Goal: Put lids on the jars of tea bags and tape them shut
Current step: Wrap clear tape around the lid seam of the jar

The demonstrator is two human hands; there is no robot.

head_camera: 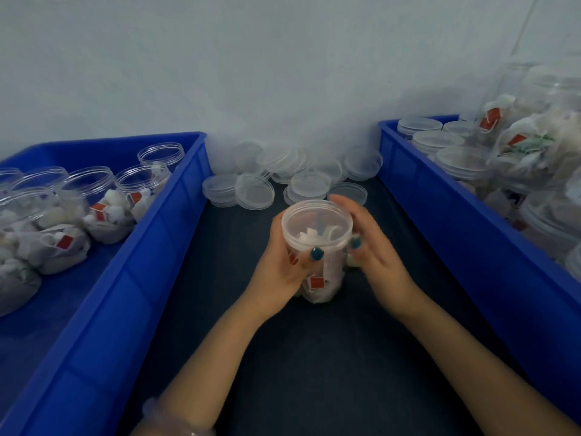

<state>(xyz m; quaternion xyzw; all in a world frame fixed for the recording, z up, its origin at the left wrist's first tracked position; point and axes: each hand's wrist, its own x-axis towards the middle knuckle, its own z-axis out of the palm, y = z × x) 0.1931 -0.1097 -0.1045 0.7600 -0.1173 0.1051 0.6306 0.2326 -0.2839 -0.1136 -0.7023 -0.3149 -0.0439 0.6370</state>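
A clear plastic jar of white tea bags with red tags stands on the dark table between my hands. A translucent lid sits on top of it. My left hand grips the jar's body from the left, thumb across the front. My right hand lies against the lid's right side, fingers fairly straight and thumb at the rim. Loose lids lie in a heap at the back of the table by the wall.
A blue bin on the left holds several open jars of tea bags. Another blue bin on the right holds several lidded jars. The dark table runs between the bins towards me.
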